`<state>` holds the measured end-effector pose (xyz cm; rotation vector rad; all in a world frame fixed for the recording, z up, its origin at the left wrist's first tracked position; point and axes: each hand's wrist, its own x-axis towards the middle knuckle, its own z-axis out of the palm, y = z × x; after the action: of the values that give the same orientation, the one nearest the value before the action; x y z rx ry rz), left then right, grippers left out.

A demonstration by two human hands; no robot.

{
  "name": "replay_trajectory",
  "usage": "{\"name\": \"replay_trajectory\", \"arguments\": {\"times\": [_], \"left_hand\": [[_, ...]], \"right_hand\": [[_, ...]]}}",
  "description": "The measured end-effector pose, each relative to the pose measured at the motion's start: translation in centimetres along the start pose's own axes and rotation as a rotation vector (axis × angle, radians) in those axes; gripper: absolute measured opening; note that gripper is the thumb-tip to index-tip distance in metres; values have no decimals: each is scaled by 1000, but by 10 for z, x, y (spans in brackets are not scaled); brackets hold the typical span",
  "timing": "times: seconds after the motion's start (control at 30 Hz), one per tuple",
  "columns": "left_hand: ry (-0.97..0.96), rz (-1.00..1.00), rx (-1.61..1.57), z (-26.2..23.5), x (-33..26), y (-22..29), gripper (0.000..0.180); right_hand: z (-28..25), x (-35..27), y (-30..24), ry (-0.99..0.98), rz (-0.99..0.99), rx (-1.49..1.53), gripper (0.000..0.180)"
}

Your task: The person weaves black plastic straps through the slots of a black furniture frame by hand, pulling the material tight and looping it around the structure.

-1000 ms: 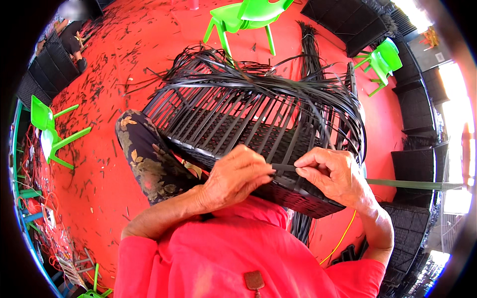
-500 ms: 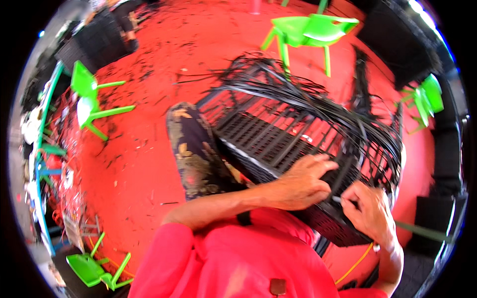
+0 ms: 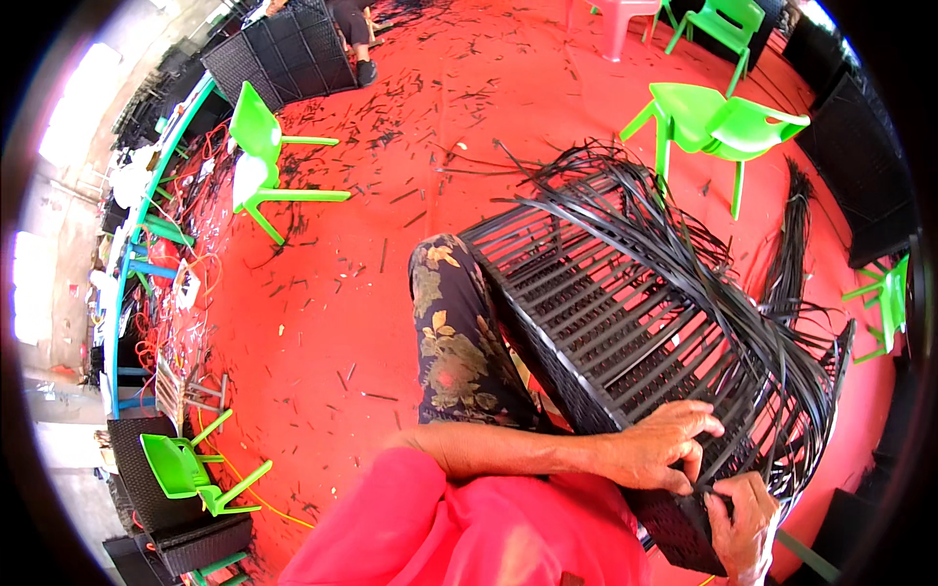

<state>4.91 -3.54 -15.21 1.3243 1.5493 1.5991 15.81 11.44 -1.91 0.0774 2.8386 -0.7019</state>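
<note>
A black woven furniture panel point(image 3: 586, 337) leans across my lap, its slats forming an open grid on one side and a tight weave along the near side. Long flat black strips point(image 3: 703, 283) hang in a loose bundle over its far side. At the panel's near right corner my left hand point(image 3: 655, 447) is bent, thumb and fingers pinched on a black strip at the rim. Just beside it my right hand point(image 3: 745, 523) is closed, thumb and fingertips meeting at the same edge. The strip's end is hidden between the fingers.
Green plastic chairs stand at the left point(image 3: 256, 146), the far right point(image 3: 718, 122) and the lower left point(image 3: 176, 467). Another strip bundle point(image 3: 789, 239) lies right of the panel. Cut scraps litter the red floor point(image 3: 322, 361). A person's leg point(image 3: 354, 29) shows beside a dark woven piece point(image 3: 278, 63).
The view has turned, so the panel and chairs appear shifted right and lower. My two hands have come closer together at the panel's corner, the left fingers curling more.
</note>
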Motion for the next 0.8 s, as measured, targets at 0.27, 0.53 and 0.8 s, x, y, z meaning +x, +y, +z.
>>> {"name": "replay_trajectory", "arguments": {"times": [0.27,0.53,0.8], "left_hand": [[200,-10,-92,6,15,-4,12],[384,155,-154,16,25,-12,13],[225,-157,-528,-24,-1,5,6]], "right_hand": [[-6,11,11,-2,-88,9,6],[9,5,39,137,-135,-91,10],[-1,6,21,191,-94,-278,18]]}}
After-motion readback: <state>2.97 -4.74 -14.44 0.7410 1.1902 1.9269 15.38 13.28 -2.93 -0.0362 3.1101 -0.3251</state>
